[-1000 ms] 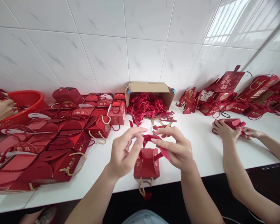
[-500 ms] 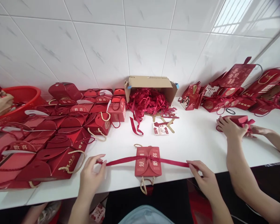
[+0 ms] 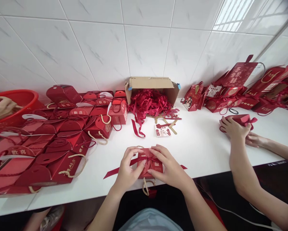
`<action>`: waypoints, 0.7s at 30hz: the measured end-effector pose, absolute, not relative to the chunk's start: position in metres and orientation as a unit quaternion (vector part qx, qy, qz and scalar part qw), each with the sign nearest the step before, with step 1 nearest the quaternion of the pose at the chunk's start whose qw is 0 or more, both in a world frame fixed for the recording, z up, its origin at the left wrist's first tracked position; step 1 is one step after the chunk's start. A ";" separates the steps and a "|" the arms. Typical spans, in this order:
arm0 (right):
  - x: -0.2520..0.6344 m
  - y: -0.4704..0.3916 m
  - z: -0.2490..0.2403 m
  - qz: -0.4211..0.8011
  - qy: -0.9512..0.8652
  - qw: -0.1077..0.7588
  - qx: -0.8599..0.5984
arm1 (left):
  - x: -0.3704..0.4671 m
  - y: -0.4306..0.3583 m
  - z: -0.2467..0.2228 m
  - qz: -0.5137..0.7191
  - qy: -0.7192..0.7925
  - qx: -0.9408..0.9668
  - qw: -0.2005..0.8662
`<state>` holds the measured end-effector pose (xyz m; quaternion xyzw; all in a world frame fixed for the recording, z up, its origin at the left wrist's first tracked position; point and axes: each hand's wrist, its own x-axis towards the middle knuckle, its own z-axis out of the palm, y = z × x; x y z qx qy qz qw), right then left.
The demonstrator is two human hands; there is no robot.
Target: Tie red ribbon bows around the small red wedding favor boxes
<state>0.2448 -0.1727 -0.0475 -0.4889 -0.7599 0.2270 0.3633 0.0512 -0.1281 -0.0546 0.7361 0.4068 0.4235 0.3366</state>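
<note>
A small red gift box (image 3: 145,173) with gold lettering lies at the table's front edge, directly before me. Dark red ribbon (image 3: 111,172) crosses its top at a knot, one tail reaching left over the table and the other showing beyond my right wrist. My left hand (image 3: 130,166) clasps the box's left side, thumb on top by the ribbon. On the opposite side, my right hand (image 3: 166,165) curves over the lid, its fingers and thumb pressed on it. Twisted cord handles (image 3: 145,187) hang from the near edge. My hands partly cover the box and ribbon.
Rows of red boxes (image 3: 62,138) fill the left. A carton (image 3: 151,82) spills ribbons by the wall, with a photo card (image 3: 163,131) before it. A co-worker's hands (image 3: 237,128) hold a box at right; another person's hand (image 3: 2,109) is over a red basket (image 3: 26,96).
My hands have come inward from the outstretched ribbon ends onto the box. The ribbon tails now lie slack. The hand at far left has moved lower over the basket.
</note>
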 end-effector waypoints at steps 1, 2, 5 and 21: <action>0.243 -0.171 -0.048 0.229 -0.757 0.366 -0.491 | 0.052 -0.128 -0.055 0.424 0.409 0.734 0.339; 0.241 -0.170 -0.049 0.232 -0.752 0.370 -0.494 | 0.052 -0.128 -0.056 0.425 0.410 0.731 0.342; 0.241 -0.169 -0.051 0.249 -0.736 0.376 -0.505 | 0.054 -0.129 -0.060 0.428 0.417 0.716 0.360; 0.265 -0.171 -0.064 0.479 -0.549 0.357 -0.585 | 0.046 -0.122 -0.057 0.250 0.552 0.678 0.415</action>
